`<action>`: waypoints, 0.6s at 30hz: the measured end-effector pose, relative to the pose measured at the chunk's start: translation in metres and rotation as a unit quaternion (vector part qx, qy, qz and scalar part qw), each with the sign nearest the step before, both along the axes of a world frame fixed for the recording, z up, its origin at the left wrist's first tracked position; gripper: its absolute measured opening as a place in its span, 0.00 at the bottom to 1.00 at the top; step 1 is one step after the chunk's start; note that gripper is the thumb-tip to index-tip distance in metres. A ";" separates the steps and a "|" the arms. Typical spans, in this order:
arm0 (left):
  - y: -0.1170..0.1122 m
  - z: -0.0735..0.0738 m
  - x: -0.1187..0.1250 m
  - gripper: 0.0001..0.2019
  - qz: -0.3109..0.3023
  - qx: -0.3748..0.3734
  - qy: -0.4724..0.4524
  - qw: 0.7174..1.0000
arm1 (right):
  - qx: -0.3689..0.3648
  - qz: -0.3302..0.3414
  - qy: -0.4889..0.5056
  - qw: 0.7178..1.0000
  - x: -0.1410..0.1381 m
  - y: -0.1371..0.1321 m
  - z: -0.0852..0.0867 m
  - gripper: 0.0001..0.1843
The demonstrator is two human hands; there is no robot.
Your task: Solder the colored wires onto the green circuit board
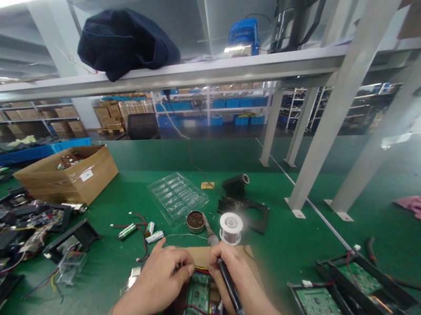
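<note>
Green felt covers the bench [284, 244], and on a cardboard pad near its front edge lies a small green circuit board [199, 295] in a black frame, just under both hands. The right hand [234, 273] has its fingers closed around a soldering iron [218, 262], whose tip points up and away toward the solder spool [231, 228] and the round tin of tip cleaner [195, 220]. The left hand [166, 273] curls its fingers at the board's upper edge, pinching what looks like a thin solder wire beside red leads; what exactly it grips is too small to tell. The hot tip sits close to the left knuckles, so a slip could burn skin. The iron's cable trails over the board and could drag it. Loose battery cells [140, 231] with bare leads lie near and could short against stray solder.
</note>
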State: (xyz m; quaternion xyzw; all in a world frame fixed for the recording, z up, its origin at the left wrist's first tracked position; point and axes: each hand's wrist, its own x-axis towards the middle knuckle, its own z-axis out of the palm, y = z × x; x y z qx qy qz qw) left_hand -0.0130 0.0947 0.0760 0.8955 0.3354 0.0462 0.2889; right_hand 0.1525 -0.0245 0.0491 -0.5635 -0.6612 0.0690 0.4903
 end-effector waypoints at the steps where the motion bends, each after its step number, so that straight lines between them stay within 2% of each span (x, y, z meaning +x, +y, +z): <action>1: 0.000 0.000 0.000 0.10 -0.001 0.001 -0.001 1.000 | -0.005 0.005 -0.001 1.000 0.000 -0.001 0.002 0.10; 9: -0.001 -0.001 -0.002 0.11 0.004 0.006 -0.017 1.000 | -0.011 -0.004 -0.019 1.000 0.010 0.004 -0.008 0.10; 11: -0.001 -0.001 -0.002 0.11 0.004 0.003 -0.019 1.000 | -0.023 -0.003 -0.017 1.000 0.010 0.002 0.000 0.09; 16: -0.002 0.000 -0.002 0.11 -0.002 -0.002 -0.023 1.000 | -0.068 0.008 -0.016 0.998 0.009 -0.012 0.032 0.08; 18: -0.002 0.000 -0.002 0.11 -0.003 -0.004 -0.025 1.000 | -0.070 0.004 -0.019 0.997 0.008 -0.014 0.035 0.08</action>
